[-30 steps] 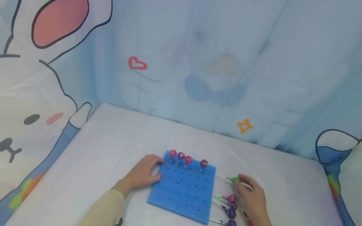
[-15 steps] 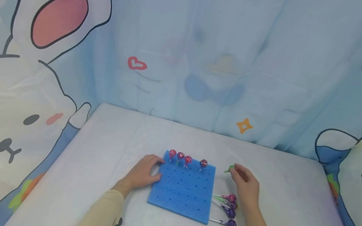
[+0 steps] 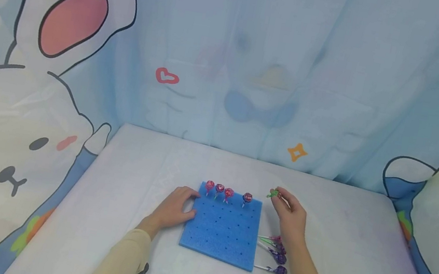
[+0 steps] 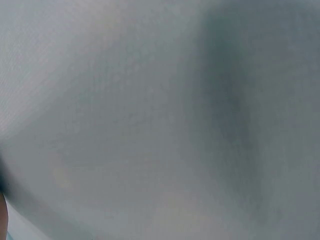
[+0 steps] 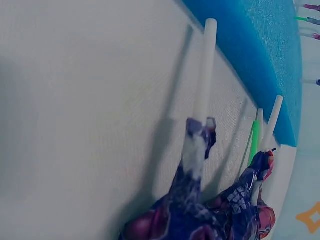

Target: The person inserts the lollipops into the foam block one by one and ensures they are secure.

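A blue foam board (image 3: 225, 231) with small holes lies on the table; four lollipops, one of them dark red (image 3: 247, 197), stand upright along its far edge. At the board's left edge rests the left hand (image 3: 172, 208), thumb and fingers spread. The right hand (image 3: 291, 216) pinches a green-wrapped lollipop (image 3: 273, 193) above and beyond the board's far right corner; its stick cannot be made out. Several lollipops lie beside the right edge, among them a purple one (image 3: 280, 271). In the right wrist view their sticks point at the board (image 5: 240, 45), near a purple wrapper (image 5: 190, 200).
A white cloth (image 3: 145, 158) covers the table, with a light blue printed curtain (image 3: 224, 59) behind it. The left wrist view shows only blurred pale cloth (image 4: 125, 125) and a sliver of skin at its left edge.
The right hand has lifted the green lollipop from beside the board and moved it left and toward the far side. The left hand and the board have stayed in place.
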Motion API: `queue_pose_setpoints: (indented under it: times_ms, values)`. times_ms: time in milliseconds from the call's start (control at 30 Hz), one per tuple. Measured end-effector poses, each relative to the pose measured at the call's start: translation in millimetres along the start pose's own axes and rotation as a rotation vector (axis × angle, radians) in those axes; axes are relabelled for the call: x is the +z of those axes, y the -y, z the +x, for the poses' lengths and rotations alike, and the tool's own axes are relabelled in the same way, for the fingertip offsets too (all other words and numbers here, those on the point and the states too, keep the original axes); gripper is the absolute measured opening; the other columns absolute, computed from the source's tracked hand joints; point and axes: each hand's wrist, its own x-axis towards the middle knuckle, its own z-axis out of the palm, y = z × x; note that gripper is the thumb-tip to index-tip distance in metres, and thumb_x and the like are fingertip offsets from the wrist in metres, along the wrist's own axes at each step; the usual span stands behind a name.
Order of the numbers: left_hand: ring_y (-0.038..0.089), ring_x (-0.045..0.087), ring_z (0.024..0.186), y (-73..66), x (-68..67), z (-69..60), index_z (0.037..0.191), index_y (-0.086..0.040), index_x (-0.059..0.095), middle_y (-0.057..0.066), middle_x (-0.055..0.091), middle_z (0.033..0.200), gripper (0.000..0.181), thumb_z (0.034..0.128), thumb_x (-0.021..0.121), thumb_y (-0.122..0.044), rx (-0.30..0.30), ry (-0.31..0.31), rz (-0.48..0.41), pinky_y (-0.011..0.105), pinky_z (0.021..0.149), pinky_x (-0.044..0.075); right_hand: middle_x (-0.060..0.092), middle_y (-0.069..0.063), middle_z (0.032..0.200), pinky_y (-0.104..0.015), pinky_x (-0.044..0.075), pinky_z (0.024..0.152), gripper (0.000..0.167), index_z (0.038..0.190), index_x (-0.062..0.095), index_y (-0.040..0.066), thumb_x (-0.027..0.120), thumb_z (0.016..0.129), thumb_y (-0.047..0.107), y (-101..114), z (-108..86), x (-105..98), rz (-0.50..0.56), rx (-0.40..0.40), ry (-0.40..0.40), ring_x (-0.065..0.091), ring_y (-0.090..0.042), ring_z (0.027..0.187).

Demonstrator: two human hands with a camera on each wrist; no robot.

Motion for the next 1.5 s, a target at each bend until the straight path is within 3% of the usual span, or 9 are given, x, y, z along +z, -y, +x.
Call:
queue_pose_setpoints:
  times_ms: [300,700,1033,1267,1500]
  values:
    - [0.021,0.047,0.127,0.6,0.1,0.3,0.129,-0.014,0.055,0.002,0.057,0.128,0.044,0.0883,0.064,-0.029,0.005,-0.005,0.002,0.039,0.11,0.036,0.056,-0.004,0.138,-0.017,0.044,0.098,0.049,0.139,0.052,0.014,0.058,0.097,0.038,-4,-0.6,8,0.032,-0.076,0.039,0.051,-0.015,0.127]
    - [0.021,0.047,0.127,2.7,1.7,0.3,0.129,-0.014,0.055,0.001,0.057,0.128,0.045,0.0883,0.064,-0.029,0.011,-0.008,0.003,0.038,0.11,0.036,0.059,-0.003,0.136,-0.026,0.042,0.104,0.046,0.138,0.056,0.017,0.059,0.097,0.037,-7,-4.5,11,-0.069,-0.089,0.159,0.049,-0.017,0.131]
    - [0.021,0.048,0.125,2.3,1.7,0.3,0.129,-0.013,0.056,0.002,0.057,0.127,0.043,0.0886,0.063,-0.029,0.021,-0.02,0.01,0.04,0.108,0.038,0.057,-0.006,0.137,-0.021,0.043,0.1,0.043,0.137,0.056,0.014,0.059,0.098,0.031,-9,-2.9,12,-0.123,-0.137,0.198,0.05,-0.021,0.13]
    - [0.021,0.047,0.126,1.5,0.9,0.2,0.129,-0.013,0.055,0.002,0.057,0.128,0.044,0.0886,0.063,-0.029,0.008,-0.007,0.011,0.039,0.109,0.037,0.056,-0.003,0.139,-0.034,0.042,0.105,0.044,0.137,0.055,0.017,0.062,0.096,0.032,-15,-3.1,15,-0.138,-0.099,0.227,0.047,-0.021,0.133]
    - [0.02,0.048,0.125,3.3,1.9,1.0,0.129,-0.013,0.055,0.002,0.057,0.127,0.044,0.0884,0.063,-0.029,0.018,-0.011,0.014,0.039,0.109,0.037,0.056,-0.002,0.138,-0.035,0.042,0.105,0.051,0.139,0.054,0.018,0.064,0.093,0.039,-21,-1.2,12,-0.155,-0.051,0.224,0.046,-0.02,0.133]
